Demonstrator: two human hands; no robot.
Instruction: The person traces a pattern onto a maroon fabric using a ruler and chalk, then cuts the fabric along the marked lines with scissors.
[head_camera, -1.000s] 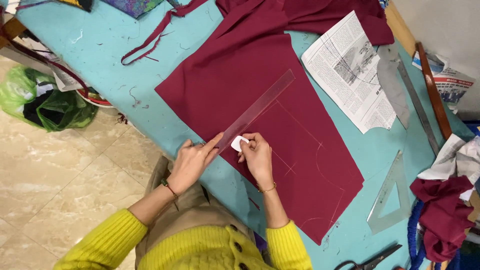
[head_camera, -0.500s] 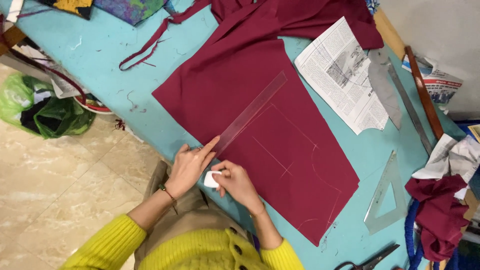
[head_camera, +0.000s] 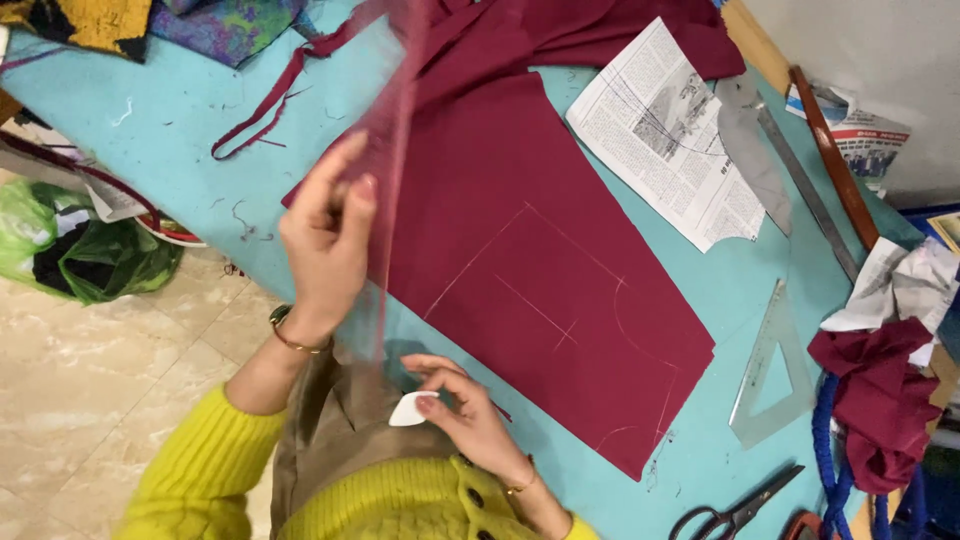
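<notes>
My left hand (head_camera: 325, 235) grips a long clear plastic ruler (head_camera: 395, 170), lifted off the table and tilted up on edge, blurred. My right hand (head_camera: 460, 405) holds a white piece of tailor's chalk (head_camera: 410, 410) near the table's front edge, just off the cloth. A maroon piece of fabric (head_camera: 560, 260) lies flat on the turquoise table (head_camera: 170, 110), marked with thin chalk lines and a curve.
A newspaper pattern piece (head_camera: 670, 135) lies beyond the fabric. A clear set square (head_camera: 775, 370), a curved ruler (head_camera: 745, 135) and a long metal ruler (head_camera: 810, 190) lie at the right. Black scissors (head_camera: 735, 512) sit at the front right. Maroon scraps (head_camera: 880, 400) are piled at the right edge.
My left hand has lifted the ruler off the fabric and swung it upright. My right hand with the chalk has drawn back off the cloth towards my body.
</notes>
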